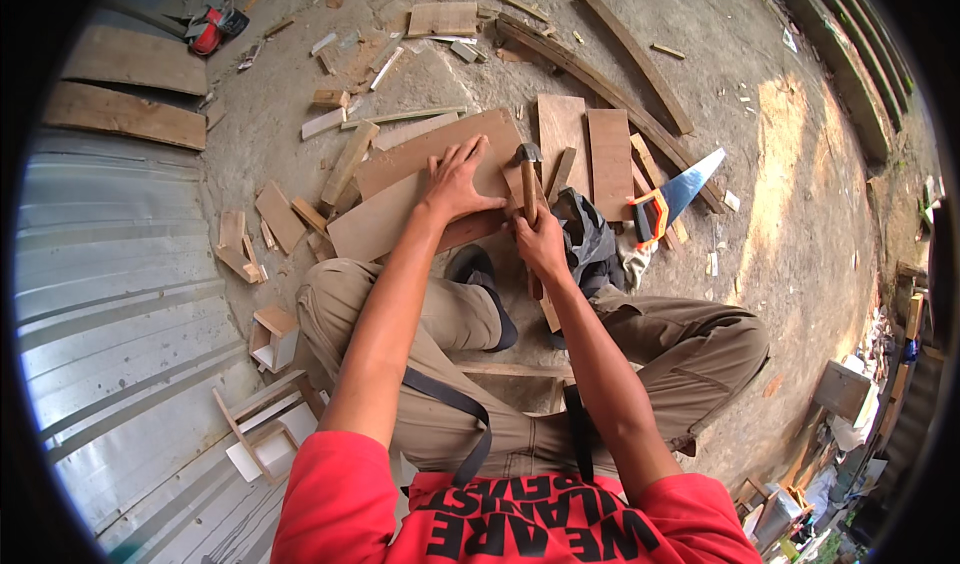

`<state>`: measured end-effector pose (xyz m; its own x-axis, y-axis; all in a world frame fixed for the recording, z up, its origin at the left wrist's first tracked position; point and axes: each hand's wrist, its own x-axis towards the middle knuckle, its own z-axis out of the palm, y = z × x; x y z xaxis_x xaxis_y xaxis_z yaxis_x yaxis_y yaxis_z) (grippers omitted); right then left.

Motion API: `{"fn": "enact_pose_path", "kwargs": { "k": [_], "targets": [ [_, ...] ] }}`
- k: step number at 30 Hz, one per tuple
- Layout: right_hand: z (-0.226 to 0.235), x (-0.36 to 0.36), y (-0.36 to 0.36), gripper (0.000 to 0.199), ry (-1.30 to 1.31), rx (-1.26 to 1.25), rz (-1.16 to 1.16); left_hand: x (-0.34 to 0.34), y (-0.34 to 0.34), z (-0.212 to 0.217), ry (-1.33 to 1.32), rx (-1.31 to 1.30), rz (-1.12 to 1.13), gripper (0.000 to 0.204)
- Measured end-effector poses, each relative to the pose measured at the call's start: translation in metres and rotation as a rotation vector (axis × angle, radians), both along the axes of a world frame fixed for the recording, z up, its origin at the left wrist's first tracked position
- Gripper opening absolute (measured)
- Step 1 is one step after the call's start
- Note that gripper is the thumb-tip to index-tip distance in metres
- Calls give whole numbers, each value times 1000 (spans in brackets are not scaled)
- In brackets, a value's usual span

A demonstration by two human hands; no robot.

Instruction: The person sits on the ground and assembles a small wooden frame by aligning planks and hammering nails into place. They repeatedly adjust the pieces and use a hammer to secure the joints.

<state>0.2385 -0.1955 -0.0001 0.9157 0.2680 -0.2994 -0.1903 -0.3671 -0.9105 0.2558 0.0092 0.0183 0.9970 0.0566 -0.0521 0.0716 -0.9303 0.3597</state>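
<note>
My left hand (462, 182) lies on a flat brown wooden board (385, 220), its fingers stretched out and the thumb spread toward the right. Another brown board (405, 164) lies just beyond it, partly under the first. My right hand (541, 242) is closed round the wooden handle of a hammer (529, 179), whose dark head points away from me, close to the boards' right end. Whether the hammer head touches the wood I cannot tell. A handsaw (688, 192) with an orange and black handle rests to the right. Beside my right hand is a dark plastic bag (588, 232).
Two upright-looking brown panels (609, 164) lie beyond the bag. Long timber beams (600, 84) cross the ground farther off. Wood offcuts (280, 216) are scattered to the left, near a corrugated metal sheet (110, 254). Small wooden frames (268, 434) stand by my left leg.
</note>
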Motion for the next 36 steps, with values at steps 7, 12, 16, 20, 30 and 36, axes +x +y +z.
{"fn": "enact_pose_path", "kwargs": {
  "k": [7,12,16,20,30,36],
  "targets": [
    [-3,-2,1,15,112,154,-64,-1,-3,0,-16,-60,58,124],
    [0,-4,-2,18,103,97,-52,-3,-6,-3,-19,-58,75,126],
    [8,-5,0,18,109,68,-47,-3,-4,-5,-30,-80,72,125],
    [4,-5,1,17,132,72,-75,2,-1,-4,-18,-104,69,126],
    [-12,-7,4,12,71,97,-116,-1,-5,-1,-6,-122,82,127],
    [-12,-7,5,11,77,104,-118,1,-2,1,75,-148,82,129]
  ]
}}
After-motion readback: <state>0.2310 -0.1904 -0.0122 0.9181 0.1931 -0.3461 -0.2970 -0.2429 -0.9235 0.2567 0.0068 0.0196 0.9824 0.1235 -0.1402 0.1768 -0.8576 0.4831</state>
